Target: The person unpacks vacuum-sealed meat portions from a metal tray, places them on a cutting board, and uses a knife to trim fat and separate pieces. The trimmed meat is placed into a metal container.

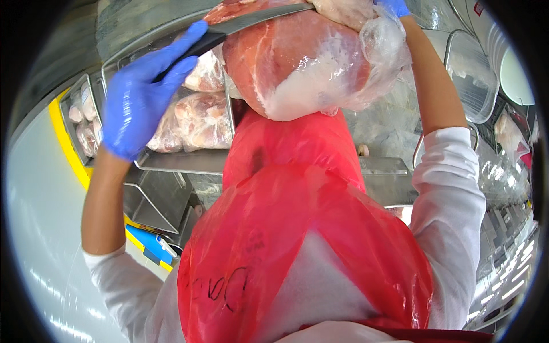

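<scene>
My blue-gloved left hand [151,91] grips the black handle of a long knife [251,20] in the upper left, its blade stretched rightward across the top of a big piece of raw pinkish-red meat [286,68]. Clear crumpled plastic [380,51] bunches at the right side of the meat. My blue-gloved right hand [392,8] is at the top edge beside the bag and a paler lump of the meat; its fingers are mostly hidden.
A metal tray [183,163] of bagged meat lies left of me, another [78,120] farther left. Stainless shelving [157,200], a yellow floor line [74,171], a clear plastic bin [469,74] and a white bucket [512,77] surround me. My red apron [297,148] fills the lower middle.
</scene>
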Action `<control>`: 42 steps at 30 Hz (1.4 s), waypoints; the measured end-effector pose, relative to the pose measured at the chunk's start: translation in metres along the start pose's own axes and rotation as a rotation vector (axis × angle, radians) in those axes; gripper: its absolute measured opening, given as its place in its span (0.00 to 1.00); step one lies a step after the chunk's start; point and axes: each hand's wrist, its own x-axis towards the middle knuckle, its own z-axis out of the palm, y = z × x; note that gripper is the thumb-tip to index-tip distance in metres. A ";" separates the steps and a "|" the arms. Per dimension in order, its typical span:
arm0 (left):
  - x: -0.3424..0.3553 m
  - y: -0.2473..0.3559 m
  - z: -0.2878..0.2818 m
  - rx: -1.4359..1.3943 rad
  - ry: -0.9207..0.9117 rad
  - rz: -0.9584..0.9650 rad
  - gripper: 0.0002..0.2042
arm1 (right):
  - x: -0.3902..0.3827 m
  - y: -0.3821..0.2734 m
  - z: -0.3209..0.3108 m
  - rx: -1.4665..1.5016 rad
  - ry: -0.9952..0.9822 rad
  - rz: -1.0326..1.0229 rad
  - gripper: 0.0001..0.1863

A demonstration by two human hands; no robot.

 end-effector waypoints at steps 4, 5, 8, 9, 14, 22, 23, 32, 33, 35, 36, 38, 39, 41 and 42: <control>-0.019 0.018 -0.043 -0.068 -0.058 -0.171 0.18 | 0.002 -0.014 0.014 0.204 -0.066 0.100 0.27; -0.019 0.026 -0.048 -0.043 -0.090 -0.163 0.17 | 0.005 -0.036 0.004 0.514 -0.100 0.302 0.27; -0.004 0.040 -0.054 -0.006 -0.202 -0.119 0.17 | -0.002 -0.007 0.004 0.429 -0.003 0.060 0.27; -0.003 0.042 -0.052 -0.018 -0.225 -0.163 0.17 | -0.001 -0.013 0.006 0.446 -0.019 0.091 0.28; 0.011 0.047 -0.056 0.005 -0.296 -0.201 0.16 | 0.001 0.005 0.023 0.255 0.004 0.195 0.29; 0.060 0.102 -0.090 0.263 -0.478 -0.213 0.18 | -0.018 -0.062 -0.025 0.487 -0.068 0.201 0.27; 0.066 0.104 -0.089 0.267 -0.489 -0.226 0.18 | -0.015 -0.065 -0.021 0.532 -0.093 0.211 0.26; 0.082 0.165 -0.069 0.305 -0.430 -0.330 0.18 | -0.025 -0.086 -0.025 0.781 -0.081 0.352 0.25; 0.079 0.173 -0.064 0.268 -0.411 -0.392 0.18 | -0.024 -0.089 -0.023 0.772 -0.015 0.265 0.24; 0.068 0.183 -0.053 0.212 -0.353 -0.433 0.18 | -0.020 -0.091 -0.025 0.822 -0.159 0.357 0.25; 0.061 0.187 -0.048 0.228 -0.336 -0.436 0.19 | -0.016 -0.095 -0.029 0.848 -0.231 0.395 0.25; 0.049 0.182 -0.041 0.258 -0.307 -0.423 0.20 | -0.015 -0.090 -0.023 0.847 -0.174 0.337 0.24; 0.045 0.174 -0.037 0.275 -0.289 -0.412 0.21 | -0.015 -0.087 -0.021 0.841 -0.138 0.321 0.24; 0.030 0.161 -0.025 0.265 -0.237 -0.394 0.22 | -0.009 -0.087 -0.026 0.922 -0.258 0.472 0.24; 0.023 0.159 -0.020 0.276 -0.200 -0.418 0.21 | -0.009 -0.090 -0.029 0.959 -0.330 0.540 0.24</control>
